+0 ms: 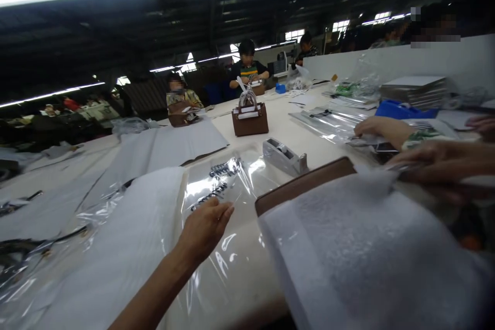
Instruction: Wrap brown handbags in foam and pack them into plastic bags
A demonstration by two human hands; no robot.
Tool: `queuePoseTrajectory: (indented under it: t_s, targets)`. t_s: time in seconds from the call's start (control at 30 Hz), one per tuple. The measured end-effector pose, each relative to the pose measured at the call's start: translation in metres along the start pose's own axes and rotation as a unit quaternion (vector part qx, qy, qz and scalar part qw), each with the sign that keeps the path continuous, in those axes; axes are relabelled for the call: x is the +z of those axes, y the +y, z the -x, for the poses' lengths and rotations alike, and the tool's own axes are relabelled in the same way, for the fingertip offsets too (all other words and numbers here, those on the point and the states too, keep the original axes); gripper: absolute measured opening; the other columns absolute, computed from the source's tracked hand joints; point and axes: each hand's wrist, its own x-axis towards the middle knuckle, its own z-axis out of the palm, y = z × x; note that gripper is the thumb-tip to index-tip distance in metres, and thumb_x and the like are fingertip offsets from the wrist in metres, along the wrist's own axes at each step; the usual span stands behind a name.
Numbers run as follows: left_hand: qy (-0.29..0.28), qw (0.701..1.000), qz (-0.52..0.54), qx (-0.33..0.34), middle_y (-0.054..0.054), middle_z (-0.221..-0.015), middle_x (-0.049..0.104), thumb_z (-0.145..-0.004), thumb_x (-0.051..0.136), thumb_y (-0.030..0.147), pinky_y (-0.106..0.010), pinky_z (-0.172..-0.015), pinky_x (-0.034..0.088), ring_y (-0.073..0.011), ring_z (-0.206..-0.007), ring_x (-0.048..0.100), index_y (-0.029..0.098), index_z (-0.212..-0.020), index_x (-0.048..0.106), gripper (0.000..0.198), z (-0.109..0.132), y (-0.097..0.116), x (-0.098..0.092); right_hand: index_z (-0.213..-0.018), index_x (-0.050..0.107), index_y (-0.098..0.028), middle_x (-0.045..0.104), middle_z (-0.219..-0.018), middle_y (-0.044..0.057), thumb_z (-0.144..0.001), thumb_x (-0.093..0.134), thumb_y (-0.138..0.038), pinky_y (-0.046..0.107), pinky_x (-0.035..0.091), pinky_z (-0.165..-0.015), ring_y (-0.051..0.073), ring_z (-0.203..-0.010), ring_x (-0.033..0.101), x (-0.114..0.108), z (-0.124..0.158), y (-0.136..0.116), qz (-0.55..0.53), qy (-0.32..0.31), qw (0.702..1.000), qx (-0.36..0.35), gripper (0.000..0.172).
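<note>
My left hand [204,227] reaches forward over a stack of clear plastic bags [216,178] with black print. Its fingers are bunched and pinch the top bag's near edge. My right hand [441,164], blurred, is closed on the upper corner of a thick white foam sheet [363,252]. The sheet drapes over a flat brown leather piece [301,185], of which only the far edge shows. A grey tape dispenser [284,156] stands just beyond that edge.
A small brown handbag [250,118] stands mid-table on the cream table [309,136]. White paper sheets [170,147] lie to the left. A co-worker's hand [381,128] rests on plastic sleeves at the right, near a blue tray [402,110]. Other people sit at the far end.
</note>
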Motion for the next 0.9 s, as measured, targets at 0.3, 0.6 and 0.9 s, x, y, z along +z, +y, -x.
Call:
queuePoseTrajectory:
  t_s: [0.3,0.6,0.9]
  targets:
    - [0.004,0.998,-0.054,0.035,0.0,-0.081,0.064,-0.091,0.029,0.037,-0.027,-0.065,0.044,-0.0163,-0.076,0.061,0.029,-0.105,0.058,0.033,0.007,0.016,-0.013,-0.087,0.065,-0.012,0.042,-0.035,-0.005,-0.071,0.062,-0.038,0.013,0.012,-0.031,0.001,-0.028,0.023,0.147,0.053,0.036,-0.25,-0.289,0.91,0.16,0.031]
    - [-0.074,0.979,-0.144,0.122,0.001,-0.075,0.061,-0.082,0.038,0.009,-0.028,-0.052,0.046,-0.0169,-0.063,0.06,0.024,-0.117,0.047,0.04,0.049,0.012,-0.007,-0.094,0.059,-0.012,0.038,-0.037,-0.007,-0.071,0.065,-0.038,0.011,0.011,-0.033,0.0,-0.03,0.021,0.149,0.065,0.062,-0.321,-0.111,0.916,0.211,0.035]
    - [0.18,0.974,-0.015,0.137,0.0,-0.07,0.054,-0.087,0.04,0.02,-0.02,-0.055,0.045,-0.0099,-0.06,0.055,0.017,-0.11,0.052,0.025,0.056,0.016,0.002,-0.084,0.054,-0.015,0.041,-0.042,-0.006,-0.07,0.066,-0.04,0.011,0.012,-0.032,0.0,-0.032,0.025,0.18,0.072,0.074,-0.355,-0.026,0.908,0.22,0.031]
